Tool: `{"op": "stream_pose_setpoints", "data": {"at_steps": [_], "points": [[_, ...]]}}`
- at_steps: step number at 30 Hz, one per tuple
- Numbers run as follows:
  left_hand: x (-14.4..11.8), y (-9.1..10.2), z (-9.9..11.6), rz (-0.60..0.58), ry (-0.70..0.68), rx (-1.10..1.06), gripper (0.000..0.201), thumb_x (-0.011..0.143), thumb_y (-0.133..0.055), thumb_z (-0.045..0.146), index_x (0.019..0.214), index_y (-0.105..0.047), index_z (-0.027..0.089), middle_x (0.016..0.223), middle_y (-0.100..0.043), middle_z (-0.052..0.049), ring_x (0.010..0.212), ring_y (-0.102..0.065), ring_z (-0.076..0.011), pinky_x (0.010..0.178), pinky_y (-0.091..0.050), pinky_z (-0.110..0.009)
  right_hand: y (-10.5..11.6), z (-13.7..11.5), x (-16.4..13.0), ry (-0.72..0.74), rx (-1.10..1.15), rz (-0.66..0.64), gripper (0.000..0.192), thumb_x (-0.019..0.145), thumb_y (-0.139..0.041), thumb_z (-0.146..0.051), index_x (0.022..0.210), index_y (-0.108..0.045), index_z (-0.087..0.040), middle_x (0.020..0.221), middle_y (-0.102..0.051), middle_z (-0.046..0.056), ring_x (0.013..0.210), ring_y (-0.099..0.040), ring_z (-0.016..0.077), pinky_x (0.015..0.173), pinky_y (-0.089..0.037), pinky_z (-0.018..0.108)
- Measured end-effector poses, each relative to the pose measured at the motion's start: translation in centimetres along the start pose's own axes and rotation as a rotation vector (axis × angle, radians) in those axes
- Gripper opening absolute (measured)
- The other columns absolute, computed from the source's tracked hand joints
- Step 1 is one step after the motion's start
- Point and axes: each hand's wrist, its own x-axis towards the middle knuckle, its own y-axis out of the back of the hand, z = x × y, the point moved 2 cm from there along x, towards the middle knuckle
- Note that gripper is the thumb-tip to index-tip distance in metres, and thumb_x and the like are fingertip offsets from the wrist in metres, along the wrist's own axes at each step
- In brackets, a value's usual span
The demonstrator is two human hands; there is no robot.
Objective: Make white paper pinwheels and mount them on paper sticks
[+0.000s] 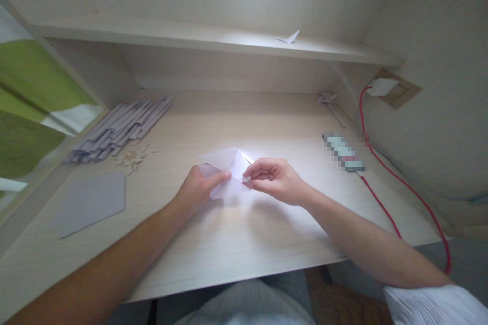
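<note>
A thin white paper (232, 165) with bent, folded flaps is held above the middle of the desk, in bright light. My left hand (202, 181) grips its left side, thumb lying on top and the other fingers hidden underneath. At the right side of the same paper, my right hand (276, 180) is closed, thumb and index finger pinching at its edge. What exactly lies between those right fingertips is partly washed out by glare.
Rolled paper sticks (125, 124) are piled at the left, near small pale pieces (133, 156) and a stack of paper (93, 200). At the right are a paper pinwheel (328, 98), a phone (343, 151) and a red cable (409, 183). Folded paper (292, 37) rests on the shelf (183, 35).
</note>
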Motion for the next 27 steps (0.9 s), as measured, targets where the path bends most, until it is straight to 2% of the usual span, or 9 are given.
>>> {"op": "stream_pose_setpoints", "data": {"at_steps": [7, 13, 18, 22, 23, 25, 27], "points": [[0.0, 0.3, -0.5, -0.008, 0.049, -0.01, 0.029, 0.069, -0.084, 0.039, 0.083, -0.077, 0.015, 0.077, -0.077, -0.004, 0.067, -0.067, -0.0198, 0.061, -0.049, -0.027, 0.1, -1.0, 0.0, 0.002, -0.177, -0.069, 0.012, 0.078, -0.074, -0.015, 0.09, -0.079, -0.016, 0.084, -0.08, 0.005, 0.079, -0.075, 0.0181, 0.078, -0.061, 0.031], [0.1, 0.4, -0.3, 0.022, 0.056, -0.012, 0.03, 0.067, -0.085, 0.041, 0.08, -0.077, 0.015, 0.077, -0.077, -0.004, 0.067, -0.067, -0.0203, 0.06, -0.048, -0.027, 0.4, -1.3, -0.2, 0.049, -0.233, -0.086, 0.01, 0.081, -0.069, -0.014, 0.085, -0.077, -0.018, 0.084, -0.077, 0.004, 0.078, -0.073, 0.0174, 0.077, -0.058, 0.031], [0.5, 0.7, -0.2, 0.035, 0.047, -0.013, 0.029, 0.069, -0.083, 0.04, 0.085, -0.078, 0.016, 0.078, -0.078, -0.003, 0.068, -0.068, -0.0206, 0.062, -0.05, -0.028, 1.2, -3.3, -0.1, 0.137, -0.388, -0.078, 0.02, 0.078, -0.064, -0.008, 0.088, -0.077, -0.019, 0.094, -0.079, 0.006, 0.087, -0.073, 0.0189, 0.08, -0.057, 0.032], [1.1, 0.5, 0.9, 0.034, 0.037, 0.009, 0.03, 0.069, -0.084, 0.039, 0.088, -0.079, 0.016, 0.081, -0.08, -0.005, 0.071, -0.071, -0.0232, 0.064, -0.052, -0.029, 2.2, -5.8, 2.5, 0.259, -0.477, 0.247, 0.018, 0.083, -0.069, -0.018, 0.099, -0.077, -0.022, 0.102, -0.079, 0.004, 0.1, -0.072, 0.0211, 0.093, -0.055, 0.037], [1.5, 0.4, 1.5, 0.025, 0.028, 0.016, 0.029, 0.07, -0.083, 0.039, 0.089, -0.08, 0.017, 0.082, -0.08, -0.005, 0.072, -0.072, -0.0235, 0.064, -0.053, -0.029, 2.2, -6.3, 3.6, 0.295, -0.5, 0.268, 0.018, 0.084, -0.071, -0.021, 0.101, -0.077, -0.023, 0.107, -0.079, 0.005, 0.104, -0.072, 0.0218, 0.096, -0.054, 0.038], [2.4, 0.3, 2.8, 0.008, -0.001, 0.04, 0.028, 0.072, -0.083, 0.038, 0.09, -0.081, 0.017, 0.084, -0.08, -0.004, 0.074, -0.073, -0.0236, 0.065, -0.053, -0.029, 2.3, -7.1, 5.9, 0.321, -0.494, 0.213, 0.018, 0.084, -0.075, -0.027, 0.102, -0.078, -0.023, 0.109, -0.079, 0.005, 0.107, -0.071, 0.0222, 0.1, -0.051, 0.039], [3.7, 0.3, 4.3, -0.004, -0.037, 0.085, 0.025, 0.072, -0.082, 0.037, 0.088, -0.081, 0.018, 0.083, -0.08, -0.004, 0.073, -0.072, -0.0231, 0.065, -0.054, -0.029, 2.5, -7.5, 8.0, 0.242, -0.354, 0.159, 0.013, 0.082, -0.075, -0.027, 0.093, -0.077, -0.02, 0.094, -0.079, 0.005, 0.091, -0.072, 0.02, 0.086, -0.055, 0.034]]}}
